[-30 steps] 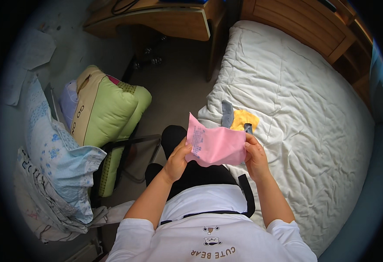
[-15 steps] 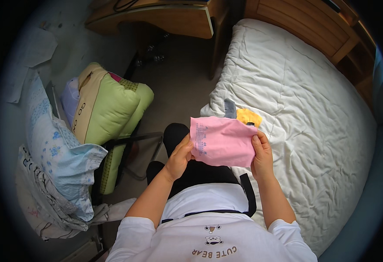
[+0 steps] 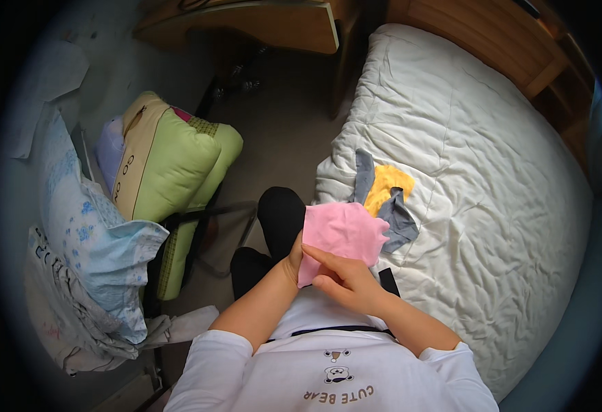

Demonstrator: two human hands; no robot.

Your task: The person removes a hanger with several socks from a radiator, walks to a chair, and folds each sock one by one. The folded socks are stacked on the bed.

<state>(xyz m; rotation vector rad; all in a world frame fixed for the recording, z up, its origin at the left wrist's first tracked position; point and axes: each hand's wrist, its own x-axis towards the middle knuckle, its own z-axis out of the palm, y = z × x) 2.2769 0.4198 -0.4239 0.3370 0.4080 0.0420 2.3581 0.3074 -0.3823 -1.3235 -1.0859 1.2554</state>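
Observation:
A piece of pink cloth (image 3: pixel 342 226) is spread in front of me, its right edge crinkled. My left hand (image 3: pixel 294 259) grips its left edge, with most of the fingers hidden beneath the fabric. Over the near part of the cloth lies my right hand (image 3: pixel 349 278), index finger stretched toward the left edge and thumb apart from it. Just beyond, on the bed, a yellow cloth (image 3: pixel 389 180) lies between a narrow grey cloth strip (image 3: pixel 364 175) and a crumpled grey cloth piece (image 3: pixel 398 223).
The bed with a creased white quilt (image 3: pixel 479 178) fills the right side, below a wooden headboard (image 3: pixel 479 34). To the left, a green cushion (image 3: pixel 177 161) and a blue floral cloth (image 3: pixel 109 240) are piled by a dark metal frame. A wooden desk (image 3: pixel 267 34) stands far off.
My right hand has left the cloth's right edge and moved left across it. The cloth has turned, so its printed side no longer shows. More of the grey piece on the bed is visible.

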